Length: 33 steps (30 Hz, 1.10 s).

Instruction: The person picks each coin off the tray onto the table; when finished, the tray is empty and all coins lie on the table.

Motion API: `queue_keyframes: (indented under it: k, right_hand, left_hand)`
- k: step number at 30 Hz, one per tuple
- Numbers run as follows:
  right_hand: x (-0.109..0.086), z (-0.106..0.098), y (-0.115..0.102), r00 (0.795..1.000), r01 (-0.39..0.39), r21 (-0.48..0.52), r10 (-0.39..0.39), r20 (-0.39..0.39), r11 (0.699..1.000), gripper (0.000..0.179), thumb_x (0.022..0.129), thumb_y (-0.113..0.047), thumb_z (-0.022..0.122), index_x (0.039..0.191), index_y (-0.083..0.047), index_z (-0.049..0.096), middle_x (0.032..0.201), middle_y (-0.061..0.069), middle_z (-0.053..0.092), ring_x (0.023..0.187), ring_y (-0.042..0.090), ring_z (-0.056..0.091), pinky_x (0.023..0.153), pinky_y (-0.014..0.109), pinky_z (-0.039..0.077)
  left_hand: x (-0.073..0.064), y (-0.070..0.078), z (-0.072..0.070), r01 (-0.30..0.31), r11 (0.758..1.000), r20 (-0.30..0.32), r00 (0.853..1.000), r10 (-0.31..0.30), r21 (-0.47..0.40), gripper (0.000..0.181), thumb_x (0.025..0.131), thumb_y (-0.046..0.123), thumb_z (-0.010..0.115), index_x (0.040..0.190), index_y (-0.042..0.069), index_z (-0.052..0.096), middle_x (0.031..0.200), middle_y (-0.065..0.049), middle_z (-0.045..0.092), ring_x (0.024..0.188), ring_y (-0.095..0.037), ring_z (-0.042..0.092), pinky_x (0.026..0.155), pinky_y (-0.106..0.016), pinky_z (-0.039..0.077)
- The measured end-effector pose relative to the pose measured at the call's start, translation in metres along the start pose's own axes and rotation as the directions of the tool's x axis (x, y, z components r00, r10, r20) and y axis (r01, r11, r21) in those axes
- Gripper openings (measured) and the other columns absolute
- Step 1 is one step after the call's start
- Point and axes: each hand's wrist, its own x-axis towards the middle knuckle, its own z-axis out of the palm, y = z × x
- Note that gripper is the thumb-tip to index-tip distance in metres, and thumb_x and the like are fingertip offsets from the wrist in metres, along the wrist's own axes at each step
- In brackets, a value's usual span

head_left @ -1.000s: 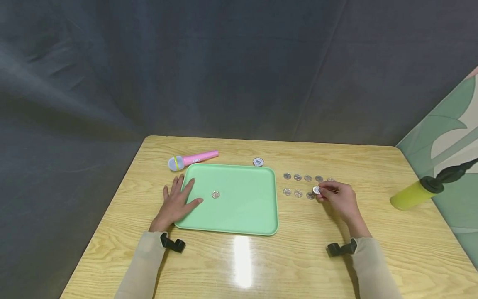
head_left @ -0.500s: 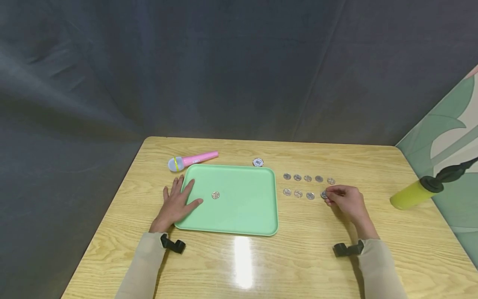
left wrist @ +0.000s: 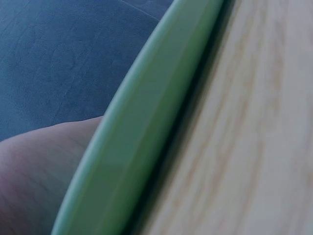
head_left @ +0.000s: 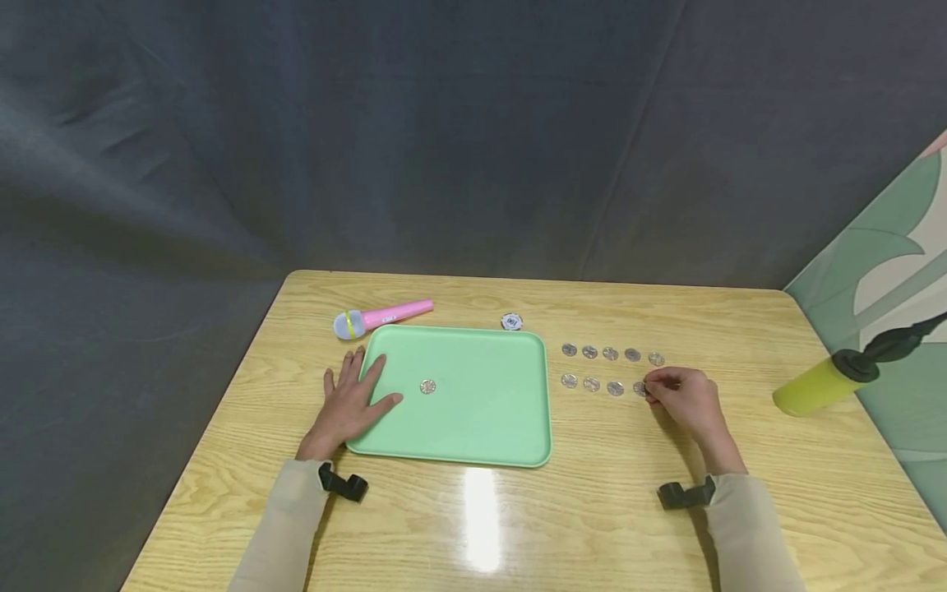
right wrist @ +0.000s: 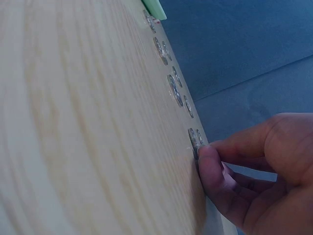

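Observation:
Thumb and curled fingers of my right hand (head_left: pixel 686 403) pinch a silver coin (head_left: pixel 639 388) at the right end of the front row, down at the tabletop. Their tips partly cover it; the right wrist view shows the coin (right wrist: pixel 193 139) against the thumb. Several more coins lie flat to the left, and a back row of coins (head_left: pixel 610 353) runs behind them. My left hand (head_left: pixel 348 411) rests with spread fingers over the left rim of the green tray (head_left: pixel 481 452). One coin (head_left: pixel 427 386) lies inside the tray, right of that hand.
Behind the tray lie a pink toy microphone (head_left: pixel 395 312) and a poker chip (head_left: pixel 511 321). A yellow-green bottle (head_left: pixel 817 386) with a black lid lies at the right side of the wooden table (head_left: pixel 592 526). Dark cloth (head_left: pixel 473 140) hangs behind the far edge.
My right hand has carried its coin rightward and down to the front row's end, then shifted slightly left. That coin now lies about level with its neighbours. My left hand has stayed put.

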Motion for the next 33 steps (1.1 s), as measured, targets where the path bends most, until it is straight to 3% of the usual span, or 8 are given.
queue_keyframes:
  k: [8,16,21,33]
  right_hand:
    - [0.0,-0.002,-0.005,0.999,0.023,-0.016,-0.023,-0.034,1.0,0.019,0.094,-0.001,0.064,0.106,0.013,0.069,0.098,0.031,0.073,0.066,0.001,0.068,0.059,0.016,0.058]
    - [0.001,0.0,-0.029,0.995,0.075,-0.03,-0.077,-0.058,0.997,0.018,0.093,-0.004,0.066,0.104,0.009,0.072,0.1,0.029,0.073,0.069,0.006,0.069,0.059,0.017,0.057]
    - [0.004,0.01,-0.046,0.991,0.125,-0.001,-0.125,-0.04,0.992,0.018,0.093,-0.003,0.065,0.104,0.01,0.072,0.096,0.028,0.073,0.068,0.016,0.071,0.058,0.022,0.058]
    - [0.013,0.041,-0.078,0.981,0.188,0.055,-0.19,0.036,0.981,0.017,0.093,-0.001,0.064,0.105,0.009,0.072,0.097,0.025,0.073,0.072,0.021,0.068,0.057,0.018,0.054]
  left_hand:
    - [0.001,-0.001,0.001,0.0,1.0,-0.002,1.0,0.0,0.01,0.082,0.096,0.053,0.056,0.16,0.013,0.025,0.168,-0.025,0.003,0.156,-0.047,-0.002,0.118,-0.073,-0.006]
    - [0.001,-0.001,0.002,0.005,1.0,-0.001,1.0,-0.005,0.013,0.082,0.096,0.054,0.056,0.16,0.013,0.024,0.168,-0.024,0.002,0.156,-0.047,-0.002,0.118,-0.073,-0.006]
    - [0.001,-0.001,0.002,0.003,1.0,-0.004,1.0,-0.003,0.011,0.082,0.096,0.054,0.056,0.16,0.013,0.024,0.168,-0.025,0.003,0.156,-0.047,-0.002,0.118,-0.073,-0.007]
    - [0.0,0.0,0.001,0.003,1.0,-0.004,1.0,-0.003,0.01,0.082,0.097,0.053,0.056,0.16,0.012,0.024,0.168,-0.025,0.003,0.156,-0.047,-0.002,0.118,-0.073,-0.007]
